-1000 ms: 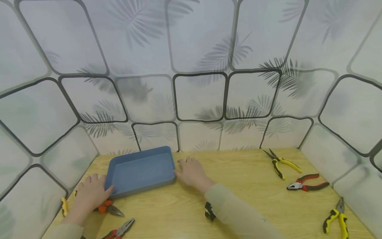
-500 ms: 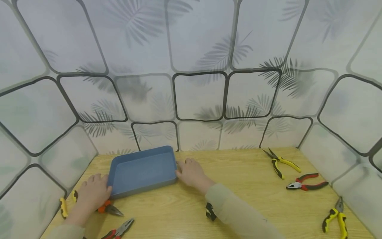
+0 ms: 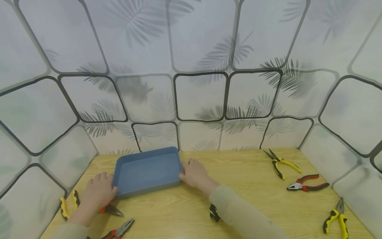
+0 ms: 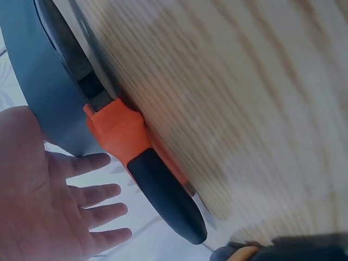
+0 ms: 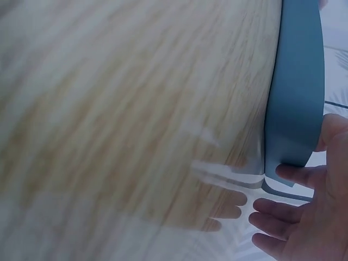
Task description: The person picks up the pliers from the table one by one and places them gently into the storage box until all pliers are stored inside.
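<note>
A shallow blue-grey rectangular tray [image 3: 147, 172] rests on the table, left of centre near the back wall. My left hand [image 3: 99, 191] lies against its left end, thumb at the front corner. In the left wrist view, the fingers [image 4: 103, 215] are straight and spread. At the opposite end, my right hand [image 3: 195, 174] touches the tray's side. The right wrist view has the thumb [image 5: 333, 130] at the rim and the index finger at the corner, other fingers extended. Orange-and-black pliers [image 4: 125, 130] lie beside the tray, partly hidden by my left hand in the head view.
Red-handled pliers [image 3: 119, 230] lie at the front left, yellow-and-black handles [image 3: 64, 208] by the left wall. On the right are yellow long-nose pliers [image 3: 277, 162], red-and-black pliers [image 3: 307, 184] and more yellow-and-black pliers [image 3: 337, 217]. Patterned walls [image 3: 200, 96] enclose the wooden table [image 3: 238, 166].
The tray has slid a little to the right, with both hands moving along at its ends. More of the yellow handles at the left now shows. The pliers have stayed in place.
</note>
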### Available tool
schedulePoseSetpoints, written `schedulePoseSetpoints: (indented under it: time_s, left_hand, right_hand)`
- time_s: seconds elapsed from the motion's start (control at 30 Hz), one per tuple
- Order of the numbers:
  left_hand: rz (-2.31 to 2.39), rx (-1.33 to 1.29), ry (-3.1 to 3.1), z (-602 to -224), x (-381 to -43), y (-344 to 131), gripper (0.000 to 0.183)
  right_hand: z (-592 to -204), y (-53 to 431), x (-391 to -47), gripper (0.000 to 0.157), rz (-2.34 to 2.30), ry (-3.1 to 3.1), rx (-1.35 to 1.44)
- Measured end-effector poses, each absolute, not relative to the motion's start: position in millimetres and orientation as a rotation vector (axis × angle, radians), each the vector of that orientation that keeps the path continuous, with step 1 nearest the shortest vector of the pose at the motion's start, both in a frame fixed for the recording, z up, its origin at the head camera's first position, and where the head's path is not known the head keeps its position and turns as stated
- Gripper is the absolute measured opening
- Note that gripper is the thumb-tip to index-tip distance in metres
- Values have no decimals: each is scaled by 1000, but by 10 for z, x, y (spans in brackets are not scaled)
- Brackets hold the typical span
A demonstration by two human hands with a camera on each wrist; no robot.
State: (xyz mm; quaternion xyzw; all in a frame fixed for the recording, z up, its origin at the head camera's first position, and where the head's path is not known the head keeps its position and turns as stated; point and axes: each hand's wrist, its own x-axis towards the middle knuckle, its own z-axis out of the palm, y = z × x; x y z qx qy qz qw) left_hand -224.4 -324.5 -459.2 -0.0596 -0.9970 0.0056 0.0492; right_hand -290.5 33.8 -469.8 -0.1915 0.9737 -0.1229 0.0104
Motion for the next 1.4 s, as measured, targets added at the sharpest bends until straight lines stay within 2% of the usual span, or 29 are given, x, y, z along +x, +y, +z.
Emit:
schedulePoseSetpoints:
  time_s: [0.7, 1.4]
  left_hand:
    - [95, -315, -3004, -4615, -2242, -3043, 43]
    - [172, -399, -3014, -4547, -2222, -2856, 53]
  right_hand:
    - [-4721, 528, -2817, 62, -303, 3104, -579]
    - [-4742, 719, -2730, 63, -348, 3107, -551]
